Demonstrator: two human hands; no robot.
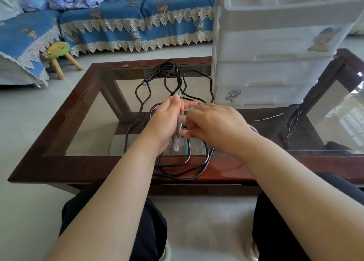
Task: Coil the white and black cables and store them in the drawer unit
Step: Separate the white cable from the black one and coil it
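Left hand is gripping a narrow upright bundle of the white cable (looks pale grey here), thumb and fingers curled round it, folded strands pressed flat together. A clear plastic plug is hanging just below the grip. Right hand is sitting just right of the grip, fingers bent and touching the bundle's side; cannot tell if they are pinching a strand, since the fingertips are hidden behind the cable.

Black cable, one, thin and round with a smooth matte jacket, is lying loose in wavy loops on the glass beyond and beneath the grip, more loops trailing over the near wooden edge below the hands. One small plug end is showing up-left of the grip.

Table is glossy dark-red wood framing clear glass. Drawer unit, one, white translucent plastic and boxy, is standing on the table up-right of the grip, four drawer fronts visible, all pushed in, a cartoon sticker on the lowest. Beyond: a blue sofa cover with cream lace trim, one small wooden stool.
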